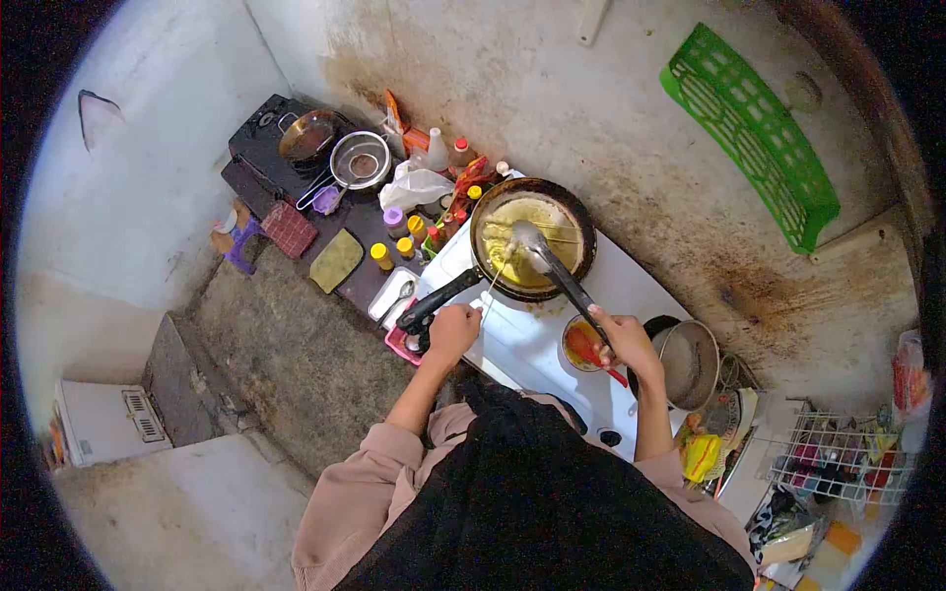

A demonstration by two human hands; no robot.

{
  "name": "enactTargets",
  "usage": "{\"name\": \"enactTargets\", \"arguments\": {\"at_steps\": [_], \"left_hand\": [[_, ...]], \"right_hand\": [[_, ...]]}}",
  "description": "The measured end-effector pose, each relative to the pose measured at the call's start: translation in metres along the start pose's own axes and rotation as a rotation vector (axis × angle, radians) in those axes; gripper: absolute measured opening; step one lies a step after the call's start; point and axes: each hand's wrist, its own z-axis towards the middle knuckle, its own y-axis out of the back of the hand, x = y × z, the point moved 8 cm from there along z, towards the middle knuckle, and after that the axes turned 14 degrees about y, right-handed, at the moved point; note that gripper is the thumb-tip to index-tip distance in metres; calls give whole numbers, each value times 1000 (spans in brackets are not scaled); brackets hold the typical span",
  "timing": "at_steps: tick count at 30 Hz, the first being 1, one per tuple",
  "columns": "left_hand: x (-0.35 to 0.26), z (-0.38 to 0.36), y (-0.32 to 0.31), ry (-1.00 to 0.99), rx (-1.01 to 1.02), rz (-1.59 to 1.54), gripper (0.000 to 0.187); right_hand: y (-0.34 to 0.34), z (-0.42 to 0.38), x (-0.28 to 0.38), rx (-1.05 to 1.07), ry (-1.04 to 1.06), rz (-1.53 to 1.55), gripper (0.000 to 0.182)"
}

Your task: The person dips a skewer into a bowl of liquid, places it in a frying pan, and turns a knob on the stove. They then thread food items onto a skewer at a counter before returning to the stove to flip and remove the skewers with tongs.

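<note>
A dark-rimmed frying pan (589, 258) sits on the white stove top (512, 335), with oil and yellowish food (503, 241) in it. My left hand (455, 330) is closed in a pinch on a thin skewer (496, 278) whose far end reaches into the pan. The pan's black handle (448, 295) lies right beside that hand. In my right hand (626, 345) is a black-handled cooking utensil (564, 278), its broad grey metal head over the food. Below the pan, near my right hand, stands a bowl (570, 357) with orange contents and a red spoon (613, 372).
To the right are a pot (690, 364) and a wire rack (838, 455). Spice jars (394, 221), a sieve (361, 162) and a white tray (394, 295) with spoons fill the counter to the left. A green plastic rack (754, 138) hangs on the wall.
</note>
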Motion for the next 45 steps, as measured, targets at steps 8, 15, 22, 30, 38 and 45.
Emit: {"name": "enactTargets", "arguments": {"at_steps": [8,15,22,30,38,45], "left_hand": [[-1,0,0,39,22,5,28],[-1,-5,12,73,4,-42,25],[8,0,10,109,23,-67,23],[0,-7,22,91,-9,-42,21],[-7,-9,24,59,-83,44,18],[-7,-11,25,41,-113,58,16]], "right_hand": [[-6,5,-4,32,6,-11,58],[8,2,-17,-35,-24,-92,57],[-8,-5,7,-25,23,131,55],[1,10,-24,-21,-28,-36,57],[12,6,-17,-78,-46,-98,58],[-2,-5,6,-59,1,58,56]]}}
